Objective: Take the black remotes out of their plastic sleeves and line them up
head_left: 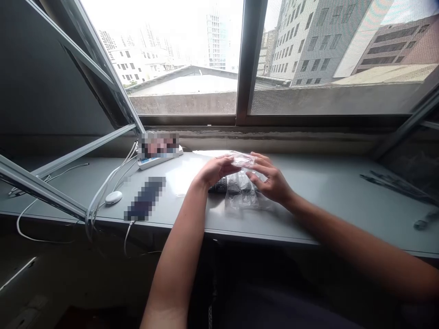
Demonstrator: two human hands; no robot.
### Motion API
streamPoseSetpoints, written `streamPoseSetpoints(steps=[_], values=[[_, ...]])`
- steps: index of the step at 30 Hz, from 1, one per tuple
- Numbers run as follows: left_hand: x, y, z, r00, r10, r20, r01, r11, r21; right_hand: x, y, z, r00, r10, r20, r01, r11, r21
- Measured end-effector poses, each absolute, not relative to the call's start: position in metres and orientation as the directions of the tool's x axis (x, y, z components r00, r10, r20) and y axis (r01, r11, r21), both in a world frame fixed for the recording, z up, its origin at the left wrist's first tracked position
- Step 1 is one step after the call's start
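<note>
A crinkled clear plastic bag [243,194] hangs over the bench in front of me. Its upper edge is pinched between the thumb and fingers of my left hand [216,170]. On the other side of the bag is my right hand [269,178], fingers stretched out and thumb apart. Its fingertips lie at the bag's upper edge, perhaps touching it. Below my left hand, partly hidden by the bag and hand, a black object with small keys [221,183] lies on the bench; I cannot tell its exact kind.
The grey bench [329,192] runs below a window. To the left are a power strip [161,158], a blurred-out dark phone-like object [146,198], a round white puck [113,197] and white cables [103,194]. A metal frame [85,148] slants at left. Dark thin items [394,185] lie far right.
</note>
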State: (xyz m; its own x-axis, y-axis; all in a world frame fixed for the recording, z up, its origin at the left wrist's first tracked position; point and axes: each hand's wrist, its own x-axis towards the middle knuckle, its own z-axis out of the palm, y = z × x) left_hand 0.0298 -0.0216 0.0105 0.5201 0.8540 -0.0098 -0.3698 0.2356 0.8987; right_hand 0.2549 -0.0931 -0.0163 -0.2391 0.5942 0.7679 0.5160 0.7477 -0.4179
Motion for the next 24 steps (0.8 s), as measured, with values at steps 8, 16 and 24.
streamPoseSetpoints(steps=[8, 16, 24], values=[[0.027, -0.010, 0.016, 0.232, 0.972, -0.037, -0.547, 0.162, 0.821, 0.256, -0.097, -0.010, -0.228, 0.673, 0.703, 0.485, 0.705, -0.517], [0.023, -0.009, 0.018, 0.215, 0.976, -0.045, -0.611, 0.171, 0.773, 0.256, -0.098, -0.011, -0.273, 0.745, 0.609, 0.438, 0.660, -0.611], [0.017, -0.001, 0.013, 0.060, 0.998, -0.018, -0.707, 0.055, 0.705, 0.256, -0.097, -0.012, -0.332, 0.784, 0.525, 0.398, 0.621, -0.675]])
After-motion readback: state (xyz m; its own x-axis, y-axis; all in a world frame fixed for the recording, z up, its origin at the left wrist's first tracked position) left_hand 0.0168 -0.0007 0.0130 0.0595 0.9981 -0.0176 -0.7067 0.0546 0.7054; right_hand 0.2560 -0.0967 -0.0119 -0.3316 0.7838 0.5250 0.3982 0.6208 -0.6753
